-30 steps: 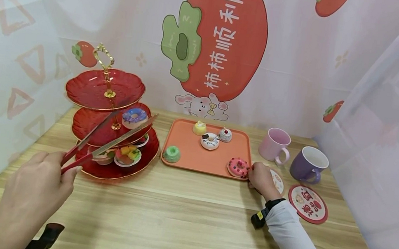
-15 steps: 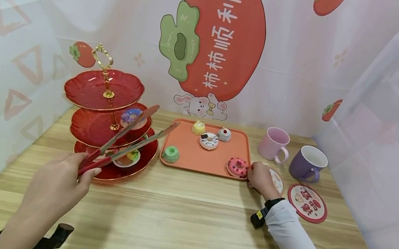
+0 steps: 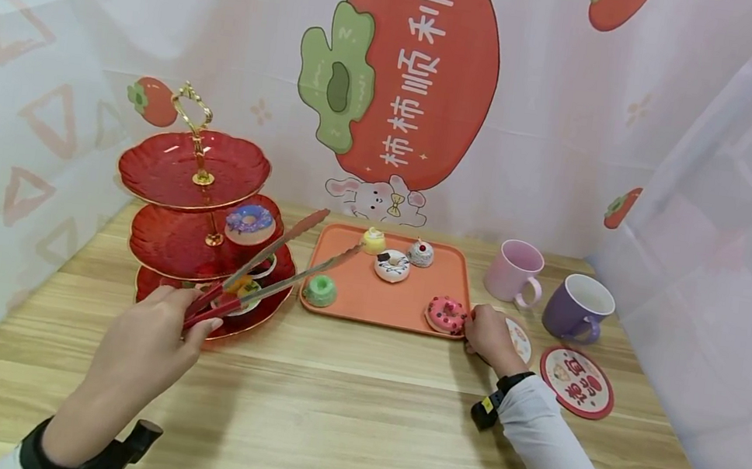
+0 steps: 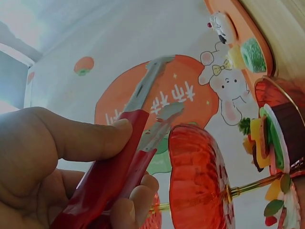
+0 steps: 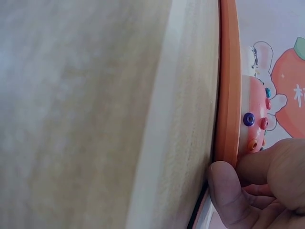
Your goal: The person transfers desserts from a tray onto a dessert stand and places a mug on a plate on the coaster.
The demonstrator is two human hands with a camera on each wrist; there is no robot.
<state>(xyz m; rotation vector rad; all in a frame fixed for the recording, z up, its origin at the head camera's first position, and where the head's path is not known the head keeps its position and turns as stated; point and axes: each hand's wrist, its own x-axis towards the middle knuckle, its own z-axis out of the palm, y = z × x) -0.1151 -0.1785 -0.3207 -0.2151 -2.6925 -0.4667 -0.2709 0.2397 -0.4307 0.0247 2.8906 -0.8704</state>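
My left hand (image 3: pixel 147 343) grips metal tongs by their red handles; the tongs (image 4: pixel 114 162) have their arms spread and nothing between them. Their tips reach over the left side of an orange tray (image 3: pixel 368 296). On the tray sit a white donut (image 3: pixel 392 266), a pink donut (image 3: pixel 446 315), a green ring-shaped cake (image 3: pixel 320 290), a yellow cake (image 3: pixel 373 241) and a white cake with a cherry (image 3: pixel 420 253). My right hand (image 3: pixel 492 333) pinches the tray's front right corner between thumb and finger, right beside the pink donut.
A three-tier red stand (image 3: pixel 189 172) at the left bears a purple-topped donut (image 3: pixel 250 224) and fruit-topped cakes. A pink mug (image 3: pixel 515 271) and a purple mug (image 3: pixel 578 308) stand at the right, with a round coaster (image 3: pixel 577 383) in front and another partly under my right hand.
My left hand has moved the tongs right, from the tiered stand towards the tray, and their arms stay spread. My right hand keeps its hold on the tray corner.
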